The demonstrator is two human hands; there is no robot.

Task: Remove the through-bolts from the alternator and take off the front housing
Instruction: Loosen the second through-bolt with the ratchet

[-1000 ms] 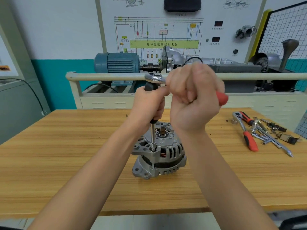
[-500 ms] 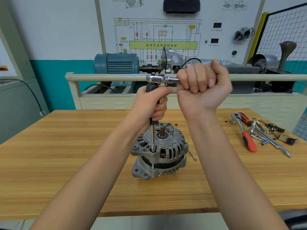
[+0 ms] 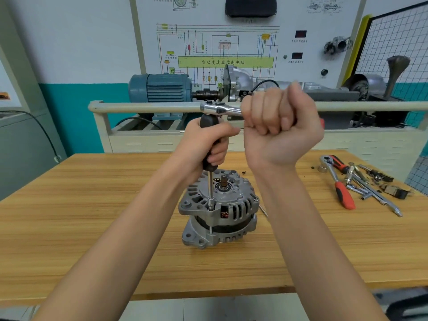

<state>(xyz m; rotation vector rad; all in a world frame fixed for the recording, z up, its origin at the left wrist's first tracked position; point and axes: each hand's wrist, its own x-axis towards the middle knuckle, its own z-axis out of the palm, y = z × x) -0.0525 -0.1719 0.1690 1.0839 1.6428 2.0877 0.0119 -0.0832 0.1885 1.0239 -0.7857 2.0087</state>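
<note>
A grey alternator [image 3: 220, 212] stands upright on the wooden table [image 3: 92, 216], shaft end up. A long extension bar [image 3: 210, 193] with a black grip runs straight down onto a through-bolt at the housing's front-left edge. My left hand [image 3: 208, 144] grips that black grip. On top sits a chrome ratchet head [image 3: 217, 108]. My right hand [image 3: 280, 126] is fisted round the ratchet's handle, which points right; only a sliver of red shows past the fist. A loose bolt [image 3: 263, 210] lies on the table right of the alternator.
A second red-handled ratchet [image 3: 340, 184], sockets and extension bars [image 3: 370, 193] lie at the table's right. Behind the table runs a cream rail [image 3: 143, 107] with a blue motor [image 3: 162, 88] and gearbox rig.
My right hand has swung the ratchet handle from pointing toward me round to the right, away from my body. The left hand and extension bar stayed in place.
</note>
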